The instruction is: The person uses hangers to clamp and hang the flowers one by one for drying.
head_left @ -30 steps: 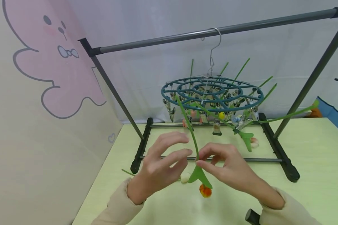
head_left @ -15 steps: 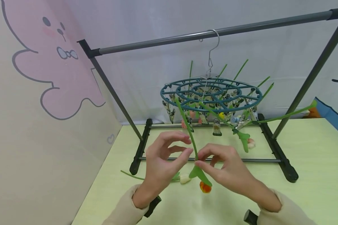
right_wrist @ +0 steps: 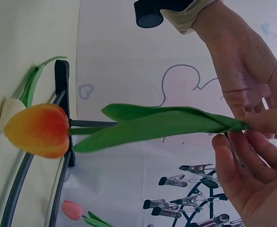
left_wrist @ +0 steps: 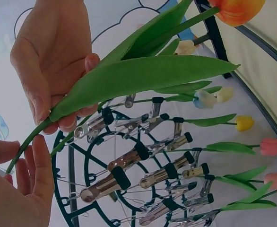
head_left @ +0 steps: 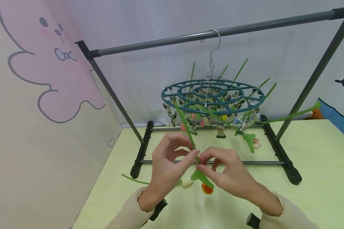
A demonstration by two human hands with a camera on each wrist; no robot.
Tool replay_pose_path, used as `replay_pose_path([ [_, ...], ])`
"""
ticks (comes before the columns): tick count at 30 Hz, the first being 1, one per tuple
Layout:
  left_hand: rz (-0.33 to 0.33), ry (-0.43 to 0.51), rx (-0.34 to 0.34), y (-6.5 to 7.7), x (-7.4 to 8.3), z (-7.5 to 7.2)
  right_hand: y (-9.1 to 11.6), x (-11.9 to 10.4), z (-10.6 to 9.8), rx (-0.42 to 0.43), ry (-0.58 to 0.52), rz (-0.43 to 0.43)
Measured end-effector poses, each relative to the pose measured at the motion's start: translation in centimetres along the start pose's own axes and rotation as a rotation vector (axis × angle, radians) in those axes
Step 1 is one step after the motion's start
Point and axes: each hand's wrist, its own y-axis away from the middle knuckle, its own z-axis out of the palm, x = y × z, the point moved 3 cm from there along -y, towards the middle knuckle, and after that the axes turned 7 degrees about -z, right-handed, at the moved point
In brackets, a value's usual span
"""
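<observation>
An artificial tulip (right_wrist: 37,130) with an orange-yellow bloom hangs head down between my hands, its green stem slanting up to the left. My right hand (head_left: 229,165) pinches the stem where the leaves (left_wrist: 143,87) begin. Higher on the stem, my left hand (head_left: 169,162) has its thumb and fingertips closed round it. In front of both hands hangs a round teal clip hanger (head_left: 215,112) with many metal clips (head_left: 220,130). Several other tulips hang from it bloom down, among them a yellow one (left_wrist: 245,123) and a pink one (left_wrist: 270,146).
A dark metal rack (head_left: 160,41) stands on the pale green table (head_left: 326,159) and carries the hanger by its hook. A white tulip (head_left: 187,182) lies on the table behind my left wrist. One clipped tulip's stem (head_left: 292,117) sticks out sideways to the right.
My left hand has turned and come in from beside the stem, its thumb and fingertips now on it. The right hand keeps its pinch. The view has shifted slightly.
</observation>
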Motion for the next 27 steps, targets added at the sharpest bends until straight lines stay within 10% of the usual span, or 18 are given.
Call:
replay_pose_path([
  [18, -0.029, 0.010, 0.047, -0.2, -0.5, -1.0, -1.6, -1.5, -2.9, 0.155, 0.476, -0.272],
  [27, -0.046, 0.000, 0.062, -0.4, -0.8, -1.1, -0.8, -2.6, -3.1, 0.256, 0.638, -0.263],
])
